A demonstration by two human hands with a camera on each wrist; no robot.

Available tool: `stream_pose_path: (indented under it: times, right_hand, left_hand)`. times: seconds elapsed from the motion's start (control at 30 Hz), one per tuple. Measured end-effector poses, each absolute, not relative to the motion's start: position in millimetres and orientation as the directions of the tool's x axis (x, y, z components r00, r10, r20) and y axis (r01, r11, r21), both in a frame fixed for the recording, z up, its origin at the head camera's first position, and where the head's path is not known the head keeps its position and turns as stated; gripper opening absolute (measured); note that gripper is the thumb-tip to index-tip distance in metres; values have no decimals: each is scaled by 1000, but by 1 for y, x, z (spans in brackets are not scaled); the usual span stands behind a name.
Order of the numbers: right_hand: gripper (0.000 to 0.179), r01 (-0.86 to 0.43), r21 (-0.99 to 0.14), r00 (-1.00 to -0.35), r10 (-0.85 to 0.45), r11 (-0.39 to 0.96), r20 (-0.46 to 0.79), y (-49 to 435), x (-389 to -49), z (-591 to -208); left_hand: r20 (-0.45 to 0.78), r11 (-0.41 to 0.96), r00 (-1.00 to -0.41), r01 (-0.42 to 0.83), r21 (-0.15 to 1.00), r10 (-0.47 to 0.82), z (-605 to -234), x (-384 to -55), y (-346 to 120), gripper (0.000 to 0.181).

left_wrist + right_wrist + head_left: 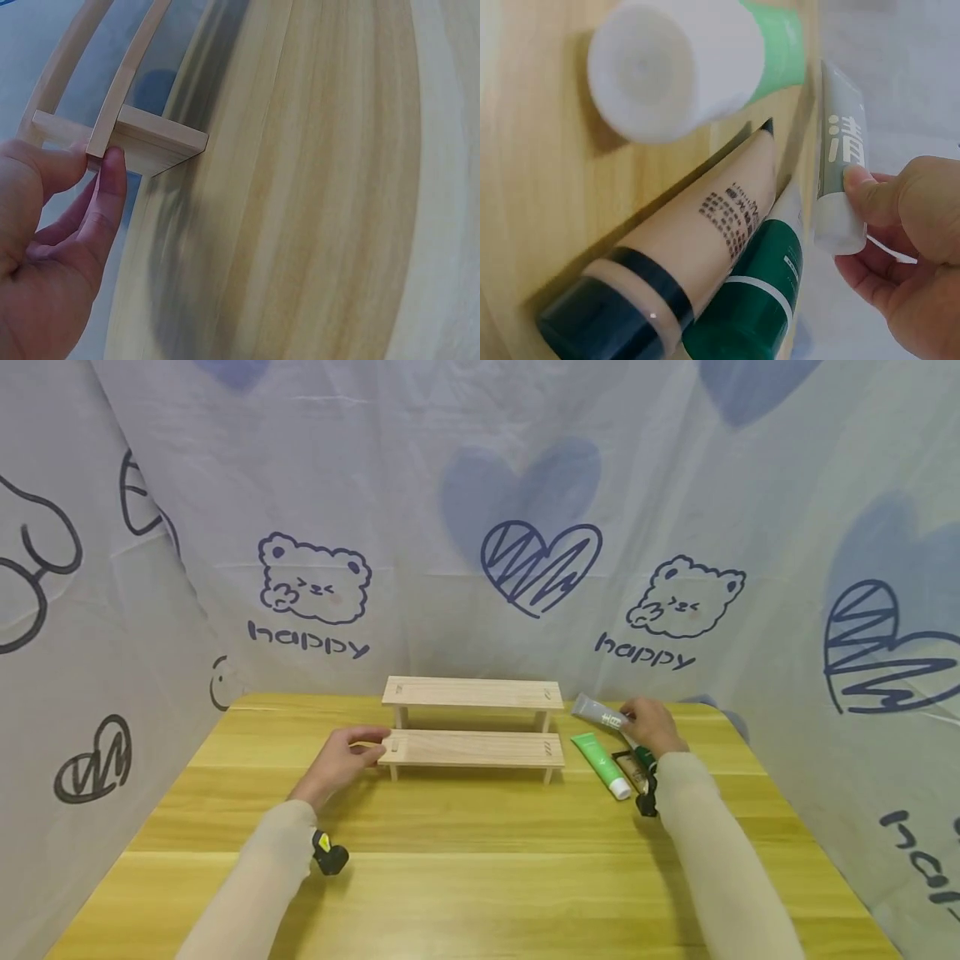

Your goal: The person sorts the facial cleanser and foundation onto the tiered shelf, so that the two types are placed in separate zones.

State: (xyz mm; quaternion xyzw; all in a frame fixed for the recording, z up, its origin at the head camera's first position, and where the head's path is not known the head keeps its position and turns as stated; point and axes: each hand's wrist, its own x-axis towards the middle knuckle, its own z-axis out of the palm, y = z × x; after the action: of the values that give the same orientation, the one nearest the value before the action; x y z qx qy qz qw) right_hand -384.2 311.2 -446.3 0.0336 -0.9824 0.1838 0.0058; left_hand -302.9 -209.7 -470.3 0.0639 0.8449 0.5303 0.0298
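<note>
A two-step wooden shelf (474, 748) stands toward the back of the table. My left hand (343, 765) pinches the left end of its lower board (124, 90) between thumb and fingers. On the right, my right hand (651, 727) holds a grey tube (843, 142) with white lettering near its white cap. Beside that hand lie a green tube (597, 762) with a white cap, a beige tube (705, 232) with a black cap, and a dark green tube (761, 281). In the head view my right hand and wrist partly hide the last two.
The yellow wood-grain table (480, 877) reaches back to a light curtain (435, 610) printed with hearts and bears. More of this cloth hangs at the left and right. Black wrist cameras are strapped on both sleeves.
</note>
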Motion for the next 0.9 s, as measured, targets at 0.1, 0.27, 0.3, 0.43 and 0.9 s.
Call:
stream_pose_path:
  times: [0.1,0.27,0.3,0.43,0.9]
  right_hand:
    - [37,-60,-415,-998,-49,908,37,317,-382,-447]
    - [42,-63,-493,-996,-28,868,79,324,-377,-446]
    - [42,-60,-508,-996,-19,860,84,325,-376,-445]
    - [46,-18,-594,-998,26,804,65,323,-370,-438]
    - [49,-14,-760,-994,73,650,81,310,-358,-409]
  left_hand:
    - [11,439,-991,71,896,137,-470,-303,-209,40]
    - [1,437,-990,64,897,143,-469,-303,-207,40]
    - [-3,439,-990,60,896,141,-469,-303,-206,40]
    - [-15,453,-991,47,890,131,-470,-302,-206,40]
    - [11,463,-993,66,884,120,-470,-302,-207,40]
